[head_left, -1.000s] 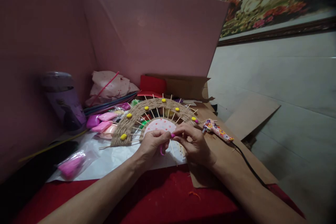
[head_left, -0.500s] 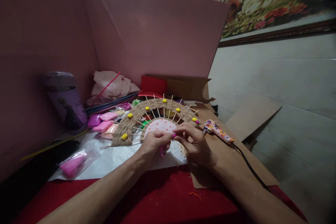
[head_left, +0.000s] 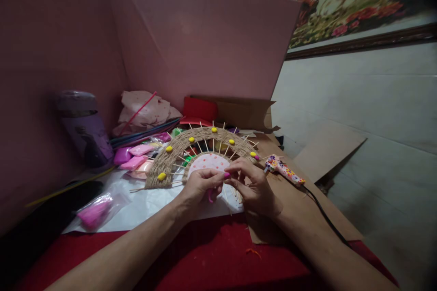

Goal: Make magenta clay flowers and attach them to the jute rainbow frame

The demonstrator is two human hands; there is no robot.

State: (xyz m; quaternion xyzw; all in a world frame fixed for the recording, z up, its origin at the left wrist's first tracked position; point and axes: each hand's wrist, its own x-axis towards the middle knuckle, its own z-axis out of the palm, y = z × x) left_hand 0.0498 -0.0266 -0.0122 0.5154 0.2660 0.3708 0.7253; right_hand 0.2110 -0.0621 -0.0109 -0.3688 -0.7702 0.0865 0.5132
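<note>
Centrally, left hand pinches pink clay firmly, near the fan. Right hand has thumb and finger at the clay's tip; clamped or just apart, cannot tell. Glue gun right, on cardboard.

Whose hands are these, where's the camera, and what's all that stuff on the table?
No robot here, just a person. The camera sits on their head, looking forward and down. The left hand pinches a small bright pink lump. The right hand is close beside it; I can't tell whether it touches. Beyond them is a woven brown arch with yellow dots, its left end over a white sheet. Pink packets lie to the left. To the right, on cardboard, is a flower-patterned tool, perhaps a glue gun.
</note>
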